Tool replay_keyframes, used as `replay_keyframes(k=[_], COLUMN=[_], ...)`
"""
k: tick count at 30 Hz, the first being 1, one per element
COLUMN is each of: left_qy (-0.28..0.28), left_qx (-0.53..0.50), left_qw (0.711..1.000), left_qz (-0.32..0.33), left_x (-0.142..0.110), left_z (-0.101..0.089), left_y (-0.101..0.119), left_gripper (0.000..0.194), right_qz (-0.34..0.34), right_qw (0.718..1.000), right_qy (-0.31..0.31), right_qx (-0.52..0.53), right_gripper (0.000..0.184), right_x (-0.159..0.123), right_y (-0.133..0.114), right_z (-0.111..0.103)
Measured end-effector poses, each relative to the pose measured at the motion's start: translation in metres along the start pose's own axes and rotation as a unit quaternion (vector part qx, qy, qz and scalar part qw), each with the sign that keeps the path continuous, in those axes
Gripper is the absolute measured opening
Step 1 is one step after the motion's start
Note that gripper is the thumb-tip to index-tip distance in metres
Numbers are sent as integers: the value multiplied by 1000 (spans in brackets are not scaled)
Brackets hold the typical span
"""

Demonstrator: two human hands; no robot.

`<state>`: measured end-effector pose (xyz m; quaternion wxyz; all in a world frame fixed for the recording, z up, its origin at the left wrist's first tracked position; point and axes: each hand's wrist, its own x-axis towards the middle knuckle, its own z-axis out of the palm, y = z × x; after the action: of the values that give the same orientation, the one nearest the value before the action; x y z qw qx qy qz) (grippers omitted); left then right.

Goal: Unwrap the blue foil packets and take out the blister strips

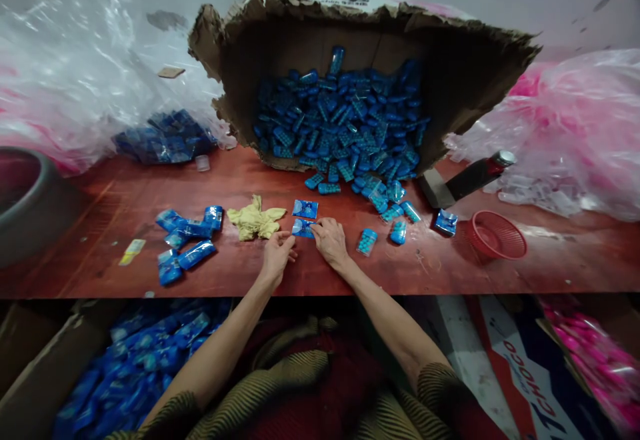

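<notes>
Two flat blue printed labels lie one behind the other on the red table in front of me. The rear label lies untouched. My right hand pinches the right side of the front label. My left hand is at that label's lower left corner, thumb and fingertips closed together. Beside my left hand lies a crumpled yellow cloth. Right of my right hand stands a small clear container filled with blue balls, with another such container beyond it.
A torn cardboard box spills many blue containers onto the table. Blue-wrapped packs lie left. A red basket, a blue label stack and a dark bottle-like object stand right. A grey tub sits far left.
</notes>
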<state>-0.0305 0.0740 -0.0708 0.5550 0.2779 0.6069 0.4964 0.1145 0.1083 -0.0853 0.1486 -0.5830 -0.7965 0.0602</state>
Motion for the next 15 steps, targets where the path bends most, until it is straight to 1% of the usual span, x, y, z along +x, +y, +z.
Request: replay_keyframes(k=[4,10,15], left_qy=[11,22,22], left_qx=[25,16,18], left_qw=[1000,1000,1000], left_qz=[-11,10,-12], left_x=[4,7,5], left_z=[2,1,-2], left_y=[1,3,2], left_gripper=[44,36,36], right_qz=[-4,7,12], right_qw=[1000,1000,1000], right_qy=[-24,1,-2], right_qx=[-8,11,7], right_gripper=[25,22,23], right_x=[-1,-2,-1], right_y=[0,3,3], right_z=[-3,-1,4])
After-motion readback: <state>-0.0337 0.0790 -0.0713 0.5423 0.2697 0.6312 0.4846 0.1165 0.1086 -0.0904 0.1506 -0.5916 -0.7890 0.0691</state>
